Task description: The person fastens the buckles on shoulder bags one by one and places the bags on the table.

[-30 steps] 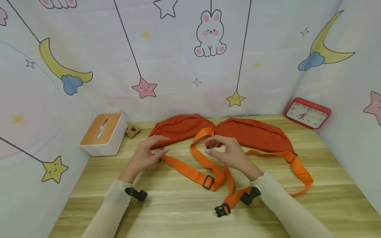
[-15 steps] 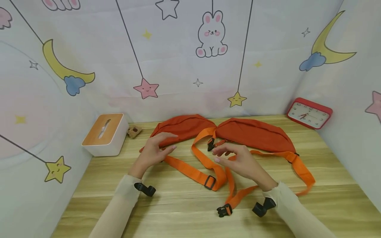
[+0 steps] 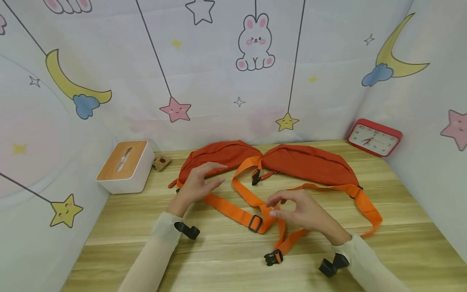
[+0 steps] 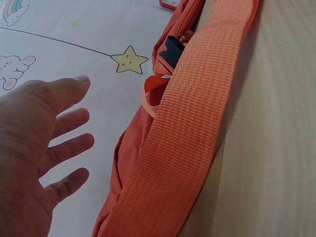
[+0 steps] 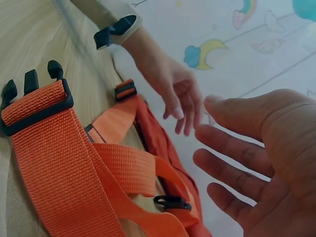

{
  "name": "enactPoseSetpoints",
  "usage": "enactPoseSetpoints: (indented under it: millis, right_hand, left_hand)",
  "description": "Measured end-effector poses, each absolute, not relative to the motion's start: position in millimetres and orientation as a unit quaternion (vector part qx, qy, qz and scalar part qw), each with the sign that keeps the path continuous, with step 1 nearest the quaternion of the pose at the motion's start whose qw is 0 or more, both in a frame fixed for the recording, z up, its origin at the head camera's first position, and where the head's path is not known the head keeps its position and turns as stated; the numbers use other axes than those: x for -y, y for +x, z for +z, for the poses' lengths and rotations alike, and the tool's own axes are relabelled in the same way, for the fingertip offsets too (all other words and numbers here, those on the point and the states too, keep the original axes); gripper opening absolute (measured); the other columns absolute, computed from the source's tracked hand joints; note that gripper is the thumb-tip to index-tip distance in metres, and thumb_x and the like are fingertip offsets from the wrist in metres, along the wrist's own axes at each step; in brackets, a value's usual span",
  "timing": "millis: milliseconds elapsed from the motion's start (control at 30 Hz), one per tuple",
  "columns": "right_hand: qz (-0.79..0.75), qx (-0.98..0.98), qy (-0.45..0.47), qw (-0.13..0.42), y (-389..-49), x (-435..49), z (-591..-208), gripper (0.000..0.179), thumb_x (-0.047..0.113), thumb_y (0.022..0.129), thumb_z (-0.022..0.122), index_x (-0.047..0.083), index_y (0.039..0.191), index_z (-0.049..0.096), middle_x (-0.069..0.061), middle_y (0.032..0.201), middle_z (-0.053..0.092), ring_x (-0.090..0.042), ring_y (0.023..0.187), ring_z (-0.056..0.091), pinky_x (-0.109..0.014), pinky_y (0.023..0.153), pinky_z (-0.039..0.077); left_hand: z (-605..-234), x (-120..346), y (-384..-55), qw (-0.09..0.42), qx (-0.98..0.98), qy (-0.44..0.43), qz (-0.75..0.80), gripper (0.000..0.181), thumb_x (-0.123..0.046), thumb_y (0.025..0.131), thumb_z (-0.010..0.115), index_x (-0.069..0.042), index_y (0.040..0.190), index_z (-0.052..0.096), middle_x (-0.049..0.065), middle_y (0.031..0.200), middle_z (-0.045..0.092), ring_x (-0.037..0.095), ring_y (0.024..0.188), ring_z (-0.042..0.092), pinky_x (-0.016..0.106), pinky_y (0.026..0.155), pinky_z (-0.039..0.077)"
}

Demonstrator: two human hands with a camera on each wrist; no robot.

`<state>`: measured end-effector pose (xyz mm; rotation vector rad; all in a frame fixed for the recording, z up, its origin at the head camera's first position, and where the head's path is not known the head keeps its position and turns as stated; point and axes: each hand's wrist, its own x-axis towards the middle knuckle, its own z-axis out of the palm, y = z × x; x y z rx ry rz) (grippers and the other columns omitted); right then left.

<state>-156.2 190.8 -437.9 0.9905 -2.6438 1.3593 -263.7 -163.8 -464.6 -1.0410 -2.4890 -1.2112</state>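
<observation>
Two rust-red waist bags, a left one (image 3: pixel 222 156) and a right one (image 3: pixel 310 164), lie side by side at the back of the table. Orange webbing straps (image 3: pixel 230 211) loop forward from them. One strap ends in a black pronged buckle half (image 3: pixel 273 257) near the front; another black buckle piece (image 3: pixel 256 177) hangs between the bags. My left hand (image 3: pixel 200 184) hovers in front of the left bag, fingers spread and relaxed, holding nothing. Over the crossing straps is my right hand (image 3: pixel 304 209), fingers loosely bent, also holding nothing. The right wrist view shows its fingers (image 5: pixel 232 153) apart above the webbing.
A white tissue box (image 3: pixel 125 166) with a wooden lid stands at the back left, a small brown bear figure (image 3: pixel 161 162) beside it. A red alarm clock (image 3: pixel 375 137) sits at the back right. Patterned cloth walls (image 3: pixel 211 73) border the table (image 3: pixel 219 263).
My right hand has drawn back toward the near right, leaving the buckle piece between the bags uncovered. My left hand has shifted a little to the right.
</observation>
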Motion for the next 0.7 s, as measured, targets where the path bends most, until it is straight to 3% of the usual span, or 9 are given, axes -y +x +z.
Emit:
enactPoseSetpoints:
  millis: [200,433,700]
  right_hand:
    - [0.427,0.827,0.364,0.015,-154,-199,-446,0.020,0.015,0.096,0.082,0.021,0.115,0.079,0.005,0.109,0.082,-0.015,0.097,0.073,-0.034,0.088,0.059]
    - [0.443,0.805,0.393,-0.020,-147,-204,-452,0.021,0.014,0.096,0.082,0.016,0.117,0.079,0.000,0.107,0.082,-0.018,0.096,0.075,-0.036,0.086,0.062]
    - [0.430,0.792,0.429,-0.056,-140,-209,-457,0.026,0.015,0.097,0.082,0.013,0.122,0.077,-0.005,0.114,0.082,-0.016,0.106,0.075,-0.033,0.097,0.060]
  left_hand:
    - [-467,153,-267,0.075,0.837,-0.354,-0.410,0.040,-0.014,0.100,0.078,-0.008,0.139,0.070,0.008,0.140,0.072,0.030,0.131,0.068,0.056,0.111,0.055]
    - [-471,141,-268,0.076,0.826,-0.361,-0.427,0.038,-0.011,0.100,0.078,-0.007,0.137,0.071,0.010,0.138,0.073,0.030,0.131,0.068,0.055,0.111,0.055]
    - [-476,129,-270,0.066,0.822,-0.370,-0.427,0.040,-0.010,0.099,0.078,-0.005,0.137,0.071,0.012,0.137,0.073,0.040,0.121,0.069,0.061,0.096,0.055]
